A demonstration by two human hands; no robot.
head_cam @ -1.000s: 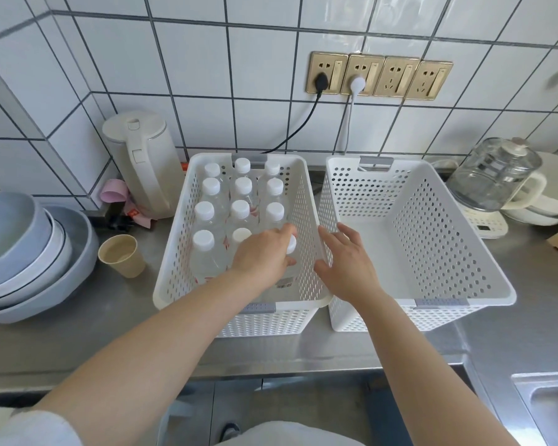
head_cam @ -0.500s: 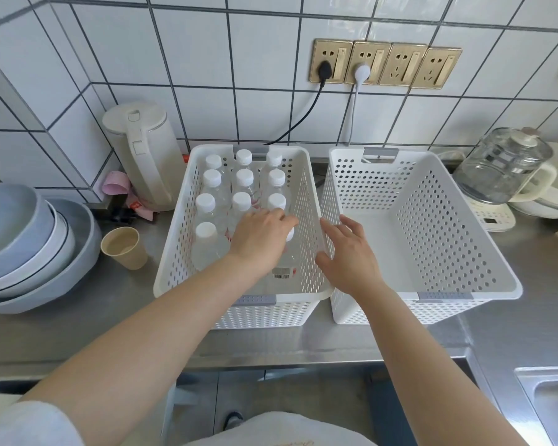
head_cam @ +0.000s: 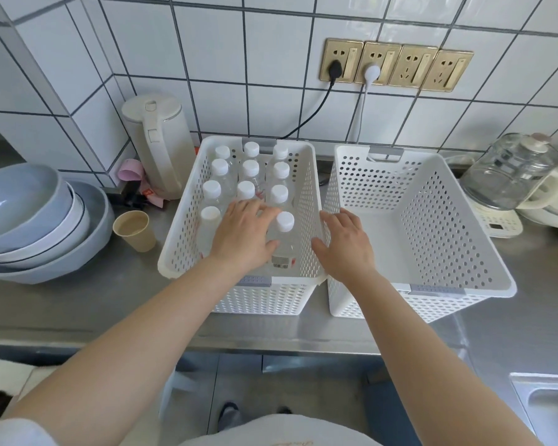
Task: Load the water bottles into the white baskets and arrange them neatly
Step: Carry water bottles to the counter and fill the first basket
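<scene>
While both hands (head_cam: 244,235) palm-down: left over bottles (head_cam: 279,239), right (head_cam: 345,244) on basket rim (head_cam: 318,201).

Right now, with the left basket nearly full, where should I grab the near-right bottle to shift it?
Take the near-right bottle by its neck, just under the white cap, coming straight down from above. It stands upright, hemmed in by the left basket wall on the right, the left hand beside it and another bottle behind, so probably only the top is free to pinch.
</scene>
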